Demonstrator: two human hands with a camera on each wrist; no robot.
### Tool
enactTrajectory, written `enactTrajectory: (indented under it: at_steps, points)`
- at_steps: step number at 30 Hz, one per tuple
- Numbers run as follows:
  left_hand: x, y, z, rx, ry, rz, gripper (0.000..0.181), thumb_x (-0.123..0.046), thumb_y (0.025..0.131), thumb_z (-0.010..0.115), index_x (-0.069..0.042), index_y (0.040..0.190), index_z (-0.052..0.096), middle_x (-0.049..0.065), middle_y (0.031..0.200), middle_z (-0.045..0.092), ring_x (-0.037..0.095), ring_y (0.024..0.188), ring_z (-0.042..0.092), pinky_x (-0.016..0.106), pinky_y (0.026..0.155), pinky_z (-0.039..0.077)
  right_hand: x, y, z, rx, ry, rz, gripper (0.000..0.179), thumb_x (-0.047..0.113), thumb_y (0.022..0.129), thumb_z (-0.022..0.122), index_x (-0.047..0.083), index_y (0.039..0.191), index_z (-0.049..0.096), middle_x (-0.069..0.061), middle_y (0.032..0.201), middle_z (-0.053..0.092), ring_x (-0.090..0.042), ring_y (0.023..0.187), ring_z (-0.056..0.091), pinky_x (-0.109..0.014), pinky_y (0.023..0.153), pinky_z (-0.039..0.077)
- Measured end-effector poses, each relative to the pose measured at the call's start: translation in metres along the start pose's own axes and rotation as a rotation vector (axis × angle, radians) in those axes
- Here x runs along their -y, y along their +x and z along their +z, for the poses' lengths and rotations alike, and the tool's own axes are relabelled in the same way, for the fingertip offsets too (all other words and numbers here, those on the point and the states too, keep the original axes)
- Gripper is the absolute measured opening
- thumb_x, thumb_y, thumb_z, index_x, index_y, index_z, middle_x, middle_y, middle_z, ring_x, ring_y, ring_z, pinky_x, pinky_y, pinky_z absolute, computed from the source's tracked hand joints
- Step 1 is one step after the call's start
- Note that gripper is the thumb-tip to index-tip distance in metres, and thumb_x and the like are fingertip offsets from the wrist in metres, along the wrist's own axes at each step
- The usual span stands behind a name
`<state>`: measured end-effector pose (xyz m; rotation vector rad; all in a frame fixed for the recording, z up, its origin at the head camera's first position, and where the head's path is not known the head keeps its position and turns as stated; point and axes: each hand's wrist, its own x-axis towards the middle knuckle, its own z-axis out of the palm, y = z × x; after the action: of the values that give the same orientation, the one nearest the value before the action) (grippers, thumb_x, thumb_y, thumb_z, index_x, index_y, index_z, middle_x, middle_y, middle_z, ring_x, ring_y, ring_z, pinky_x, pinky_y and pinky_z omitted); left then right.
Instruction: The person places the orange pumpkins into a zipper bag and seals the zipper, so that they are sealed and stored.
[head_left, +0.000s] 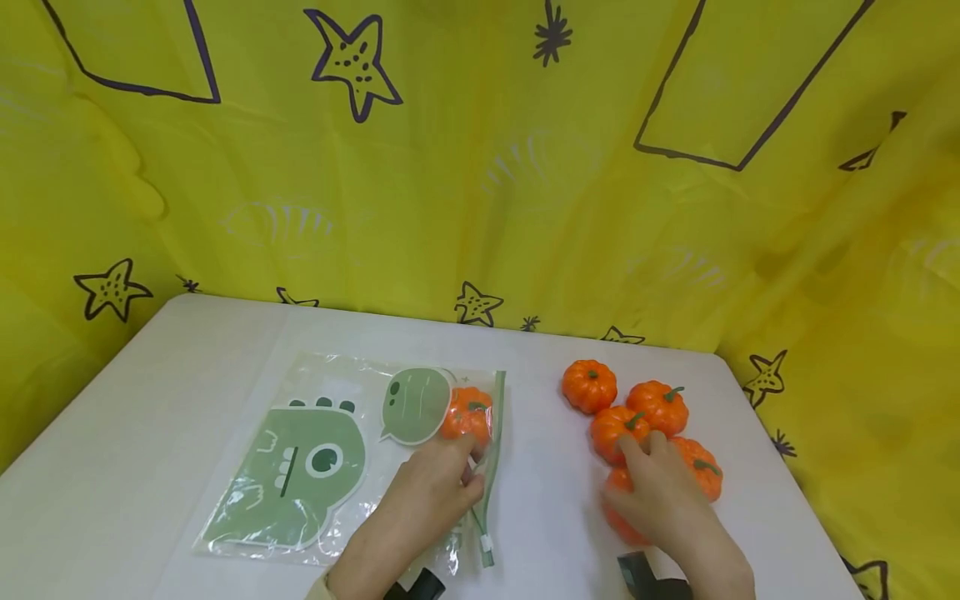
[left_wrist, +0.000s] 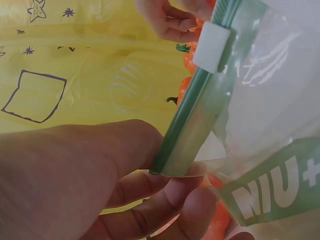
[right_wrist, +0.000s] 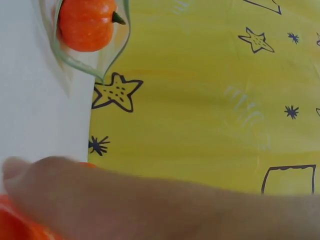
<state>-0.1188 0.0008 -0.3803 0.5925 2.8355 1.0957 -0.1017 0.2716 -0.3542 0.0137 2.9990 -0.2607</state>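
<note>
A clear slider zip bag (head_left: pixel 300 533) with a green cartoon dinosaur lies flat on the table, its mouth facing right. Inside, near the mouth, sits one orange toy pumpkin (head_left: pixel 467 410). My left hand (head_left: pixel 438 487) pinches the bag's green edge (left_wrist: pixel 185 117) between thumb and fingers and holds the mouth apart. To the right, my right hand (head_left: pixel 663 492) is over a cluster of several toy pumpkins (head_left: pixel 588 386), fingers bent downward. Its thumb (right_wrist: pixel 37 175) lies over the nearest pumpkin (head_left: pixel 626 529); I cannot tell whether the hand grips it.
The white slider (left_wrist: pixel 212 47) sits at the near end of the bag's zip. A yellow curtain (head_left: pixel 480 167) with drawn stars hangs behind and beside the white table (head_left: pixel 540 467). A dark wrist-camera mount shows below each hand.
</note>
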Motion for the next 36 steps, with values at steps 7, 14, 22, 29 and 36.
enactTrajectory:
  at_steps: [7,14,22,29,36]
  points:
    - [0.000,0.000,0.002,-0.003,-0.002,0.012,0.013,-0.009,0.080,0.067,-0.010,0.093,0.066,-0.007,0.066,0.054,0.009,0.061,0.047,0.021,0.052,0.039,-0.004,0.003,0.002,0.110,-0.019,0.045,0.043,0.030,0.074,0.077,0.011,0.111,0.063,-0.015,0.107,0.050,-0.031,0.092,0.048,-0.045,0.073,0.049]
    - [-0.001,-0.001,0.002,0.002,0.001,0.007,0.013,-0.010,0.080,0.067,-0.010,0.093,0.066,-0.007,0.066,0.054,0.010,0.061,0.047,0.022,0.052,0.039,0.003,0.000,0.001,0.040,0.036,0.009,0.042,0.029,0.078,0.075,0.008,0.113,0.065,-0.010,0.102,0.054,-0.026,0.087,0.051,-0.042,0.072,0.050]
    - [-0.001,0.000,0.002,0.005,-0.002,0.018,0.013,-0.010,0.080,0.067,-0.010,0.093,0.066,-0.007,0.067,0.055,0.010,0.061,0.048,0.023,0.054,0.039,0.038,0.010,0.006,-0.130,0.087,-0.128,0.034,0.030,0.078,0.082,0.013,0.103,0.067,-0.003,0.099,0.057,-0.017,0.082,0.054,-0.036,0.072,0.054]
    - [-0.001,0.000,0.003,0.016,-0.016,0.019,0.014,-0.010,0.081,0.067,-0.010,0.094,0.065,-0.008,0.067,0.055,0.008,0.060,0.047,0.022,0.054,0.040,0.052,0.030,0.014,-0.208,0.138,-0.159,0.029,0.022,0.082,0.079,0.009,0.104,0.067,-0.005,0.096,0.057,-0.015,0.069,0.047,-0.027,0.061,0.044]
    - [0.000,0.001,0.003,0.023,-0.017,0.001,0.013,-0.011,0.081,0.066,-0.011,0.094,0.065,-0.008,0.066,0.054,0.009,0.058,0.047,0.022,0.052,0.039,0.045,0.023,0.011,-0.040,0.168,-0.116,0.043,0.038,0.080,0.081,0.015,0.113,0.067,-0.003,0.114,0.061,-0.019,0.096,0.061,-0.044,0.088,0.056]
